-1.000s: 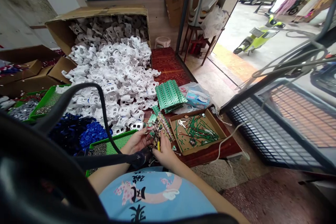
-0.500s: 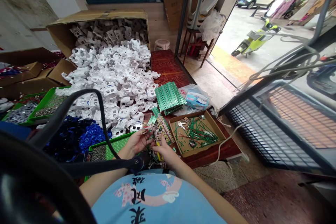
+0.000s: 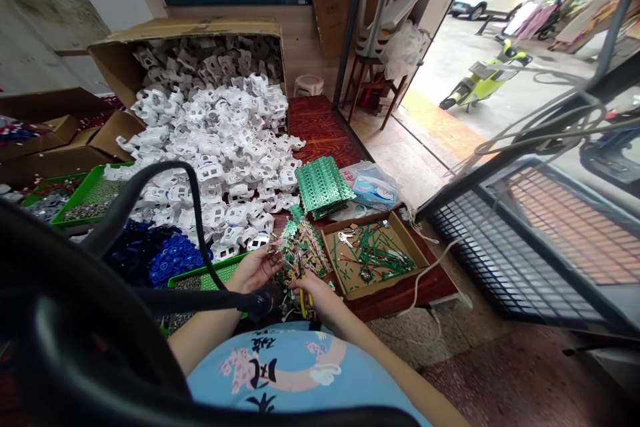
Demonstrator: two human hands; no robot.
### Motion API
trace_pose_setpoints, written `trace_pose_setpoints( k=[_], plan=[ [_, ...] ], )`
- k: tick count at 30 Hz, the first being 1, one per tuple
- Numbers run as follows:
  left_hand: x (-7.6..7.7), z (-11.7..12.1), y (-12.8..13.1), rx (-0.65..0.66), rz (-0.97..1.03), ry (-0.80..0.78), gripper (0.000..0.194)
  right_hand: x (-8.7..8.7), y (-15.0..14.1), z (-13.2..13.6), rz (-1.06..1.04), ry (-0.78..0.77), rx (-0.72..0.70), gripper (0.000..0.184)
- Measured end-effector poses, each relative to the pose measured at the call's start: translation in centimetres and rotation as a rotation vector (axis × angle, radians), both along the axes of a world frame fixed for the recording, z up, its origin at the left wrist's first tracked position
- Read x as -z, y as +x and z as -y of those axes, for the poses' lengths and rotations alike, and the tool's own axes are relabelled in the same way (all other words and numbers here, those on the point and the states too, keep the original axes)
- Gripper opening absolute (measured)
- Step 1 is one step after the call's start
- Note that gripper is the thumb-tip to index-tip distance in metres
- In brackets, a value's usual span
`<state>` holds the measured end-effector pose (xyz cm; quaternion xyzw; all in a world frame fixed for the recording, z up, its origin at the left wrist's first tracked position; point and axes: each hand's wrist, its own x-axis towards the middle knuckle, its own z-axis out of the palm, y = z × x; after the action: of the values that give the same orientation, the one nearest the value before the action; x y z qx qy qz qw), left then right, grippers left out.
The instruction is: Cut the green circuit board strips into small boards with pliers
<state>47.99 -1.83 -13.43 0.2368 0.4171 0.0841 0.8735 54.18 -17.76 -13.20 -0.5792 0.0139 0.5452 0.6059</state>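
Observation:
My right hand [image 3: 316,293] is closed around yellow-handled pliers [image 3: 303,301], whose jaws point away from me over a heap of small circuit boards and wires [image 3: 305,253]. Beside it on the left, my left hand [image 3: 259,269] has its fingers curled together at the heap's edge. Thin wires show by its fingertips, but what it pinches is too small to make out. Green circuit-board pieces [image 3: 289,235] lie just beyond both hands. A stack of green circuit-board panels [image 3: 324,185] sits farther back.
White plastic housings [image 3: 215,140] spill from a large cardboard box [image 3: 110,70]. Blue parts [image 3: 173,259] and green trays [image 3: 220,275] lie to the left. A shallow carton [image 3: 377,287] with green and red wires stands right. A black bent arm [image 3: 193,200] crosses the near left.
My hands have drawn slightly apart. The left has shifted a little left, and the pliers in my right hand have turned more upright and moved slightly nearer me.

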Motion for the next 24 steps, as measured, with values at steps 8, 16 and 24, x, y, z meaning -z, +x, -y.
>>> trace_pose_setpoints(
  k=[8, 16, 24],
  plan=[
    [-2.0, -1.6, -0.4, 0.132, -0.023, 0.369, 0.005, -3.1, 1.6, 4.6, -0.564, 0.297, -0.195, 0.036],
    [-4.5, -3.1, -0.2, 0.313, -0.063, 0.537, 0.011, -3.9, 1.5, 7.0, -0.203, 0.137, -0.177, 0.056],
    [-4.9, -3.9, 0.6, 0.485, -0.101, 0.63, 0.02, -4.1, 3.7, 6.1, 0.173, -0.022, -0.388, 0.044]
  ],
)
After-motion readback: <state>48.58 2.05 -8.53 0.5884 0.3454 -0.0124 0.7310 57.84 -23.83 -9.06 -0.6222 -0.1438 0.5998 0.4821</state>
